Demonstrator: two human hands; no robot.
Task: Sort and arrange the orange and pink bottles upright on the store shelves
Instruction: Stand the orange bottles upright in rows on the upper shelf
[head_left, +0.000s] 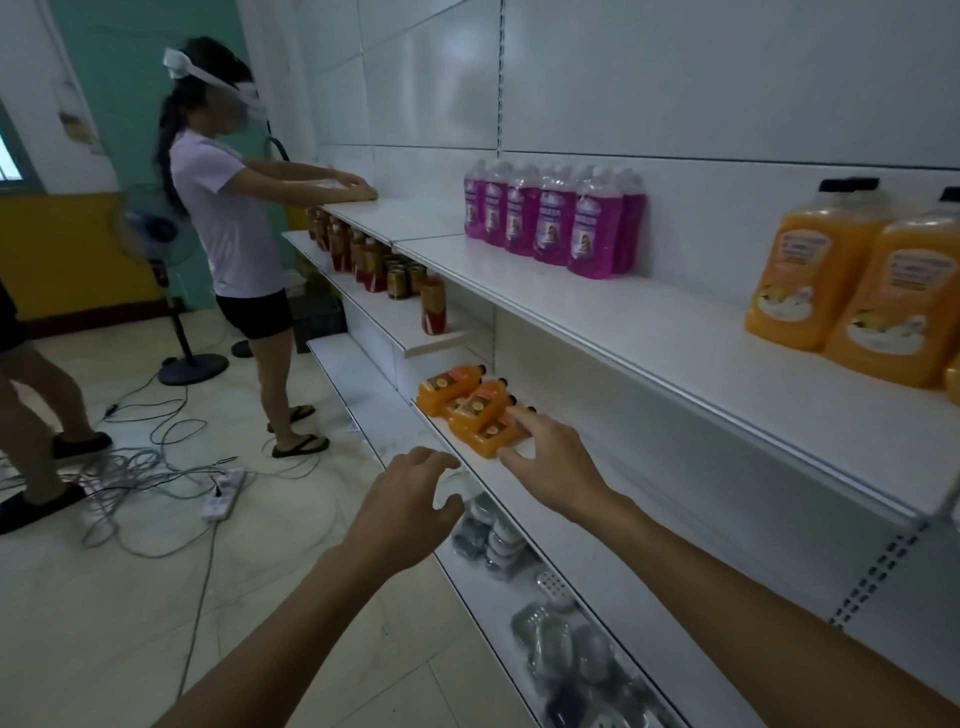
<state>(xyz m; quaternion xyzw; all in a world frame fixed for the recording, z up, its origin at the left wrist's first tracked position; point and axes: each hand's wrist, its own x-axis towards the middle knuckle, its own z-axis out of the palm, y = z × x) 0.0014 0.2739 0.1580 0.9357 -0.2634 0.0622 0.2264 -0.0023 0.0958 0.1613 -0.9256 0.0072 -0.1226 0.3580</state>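
Several orange bottles (470, 410) lie flat in a pile on the middle shelf (519, 493). My right hand (550, 457) reaches over that shelf with fingers spread, its fingertips touching the nearest lying bottle. Just off the shelf's front edge, my left hand (410, 499) hovers with loosely curled fingers and holds nothing. On the upper shelf (675, 332) several pink bottles (556, 223) stand upright in rows. Large orange bottles (852, 280) stand upright further right on the same shelf.
Another person (234, 223) stands at the far end of the shelves, hands on the top shelf. Dark cans and bottles (374, 260) fill a shelf there. Packaged goods (561, 639) lie on the bottom shelf. Cables and a power strip (223, 493) cross the floor; a fan (171, 291) stands behind.
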